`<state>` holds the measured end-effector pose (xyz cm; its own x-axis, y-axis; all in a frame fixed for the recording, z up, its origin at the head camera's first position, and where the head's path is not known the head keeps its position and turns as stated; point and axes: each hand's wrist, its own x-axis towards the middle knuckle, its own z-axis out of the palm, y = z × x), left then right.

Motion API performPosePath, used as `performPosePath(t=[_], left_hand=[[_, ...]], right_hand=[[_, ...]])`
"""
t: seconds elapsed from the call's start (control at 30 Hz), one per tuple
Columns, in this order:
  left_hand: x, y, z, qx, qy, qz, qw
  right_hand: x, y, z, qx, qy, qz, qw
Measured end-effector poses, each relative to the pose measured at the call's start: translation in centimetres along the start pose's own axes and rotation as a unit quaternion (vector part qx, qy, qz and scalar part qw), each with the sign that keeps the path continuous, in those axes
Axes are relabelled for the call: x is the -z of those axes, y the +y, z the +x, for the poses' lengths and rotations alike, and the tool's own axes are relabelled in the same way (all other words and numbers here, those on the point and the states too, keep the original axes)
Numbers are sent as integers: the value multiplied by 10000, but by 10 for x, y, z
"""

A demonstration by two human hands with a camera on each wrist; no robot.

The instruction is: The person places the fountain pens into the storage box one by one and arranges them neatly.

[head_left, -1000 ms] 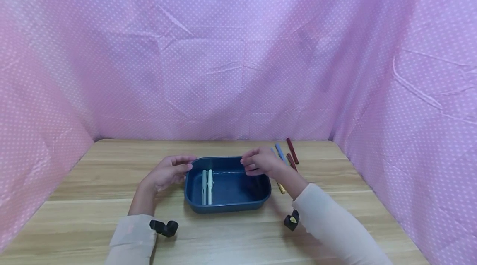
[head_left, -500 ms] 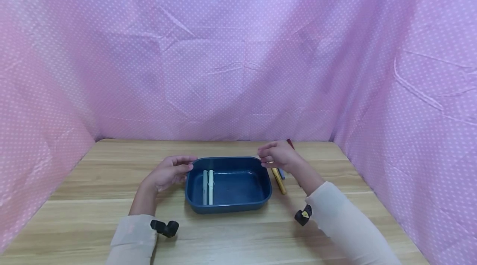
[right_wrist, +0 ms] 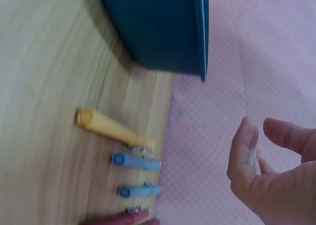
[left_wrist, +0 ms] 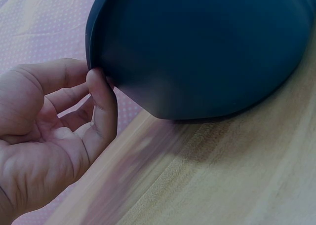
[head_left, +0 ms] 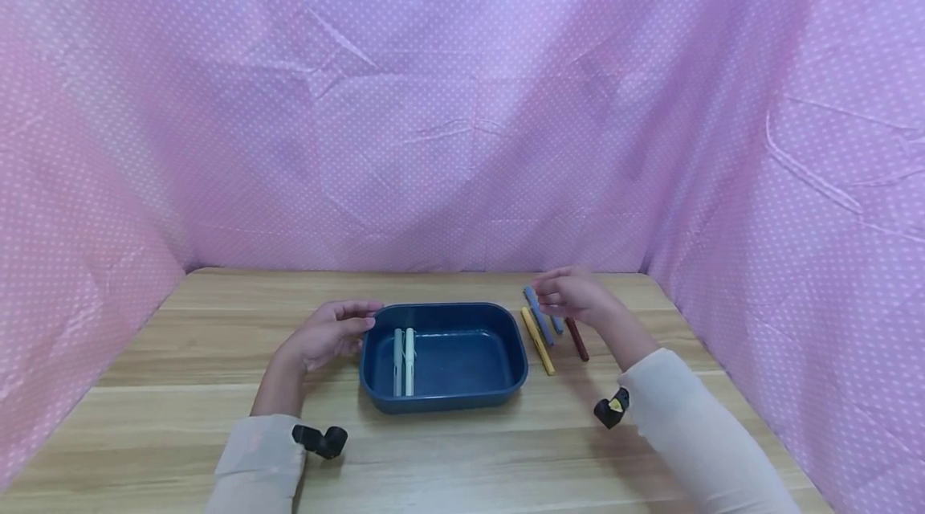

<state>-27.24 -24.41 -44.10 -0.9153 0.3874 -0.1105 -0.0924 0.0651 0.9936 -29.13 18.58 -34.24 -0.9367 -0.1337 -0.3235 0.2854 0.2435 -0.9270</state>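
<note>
My left hand (head_left: 328, 337) pinches the left rim of a dark blue box (head_left: 444, 403) between thumb and fingers, clearly seen in the left wrist view. Inside the box, toward its left end, a grey-green pen (head_left: 397, 365) and a pale mint pen (head_left: 409, 365) lie side by side. My right hand (right_wrist: 281, 185) holds nothing; its fingers are loosely bent, with thumb and fingertips apart. It hovers over the pens right of the box: a yellow pen (head_left: 538, 341), a blue pen (head_left: 539, 320), a second blue pen (right_wrist: 140, 191) and a dark red pen (head_left: 576, 340).
Another red pen (right_wrist: 153, 222) barely shows at the bottom edge of the right wrist view. All stands on a wooden table (head_left: 448, 466). A pink dotted cloth (head_left: 433, 136) hangs behind the table and on both sides.
My right hand has moved right, from over the box's far right corner to above the loose pens, uncovering the yellow and blue ones. The left hand and box have stayed nearly still.
</note>
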Motion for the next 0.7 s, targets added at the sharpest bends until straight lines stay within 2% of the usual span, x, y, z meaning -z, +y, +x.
performPosePath(t=[0.2,0.37,0.5,0.7], left_hand=[[-1,0,-1,53,29,-17,10000],[-3,1,-1,21,30,-2,10000],[-4,1,-2,97,146,-48,9998],[-6,1,-5,89,98,-45,9999]], right_hand=[[19,4,3,13,108,5,9999],[31,11,9,-102,356,273,9989],[41,17,13,-192,528,425,9975],[52,30,18,-262,682,58,9973]])
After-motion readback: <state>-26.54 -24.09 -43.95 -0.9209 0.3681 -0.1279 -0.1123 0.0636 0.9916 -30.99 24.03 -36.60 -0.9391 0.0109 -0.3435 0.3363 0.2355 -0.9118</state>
